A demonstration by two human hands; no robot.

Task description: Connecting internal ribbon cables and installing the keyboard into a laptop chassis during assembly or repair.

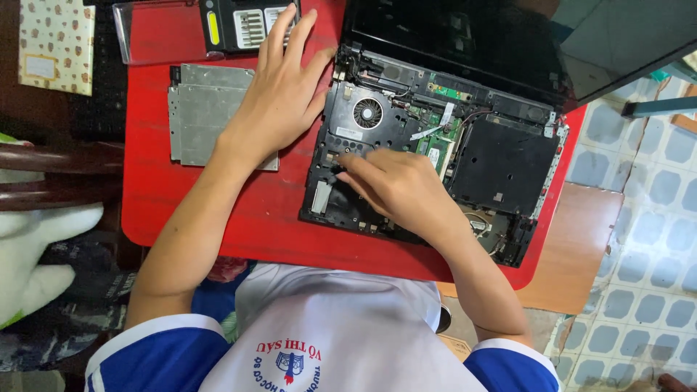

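An opened black laptop base [501, 156] lies on a red table [261, 218], its fan [367, 113] and green circuit boards exposed, with the dark screen [465, 33] tilted back behind it. My right hand [396, 185] rests on the lower left part of the base, fingertips pressed near a small black part; whether it grips anything is unclear. My left hand [279, 91] lies flat, fingers spread, against the left edge of the base and partly over a grey metal plate [203, 112].
A black screwdriver-bit case [243, 22] with a clear lid sits at the table's back. A patterned box [54, 43] lies far left, a dark chair arm [58, 156] beside it. Tiled floor and a wooden board [581, 247] are to the right.
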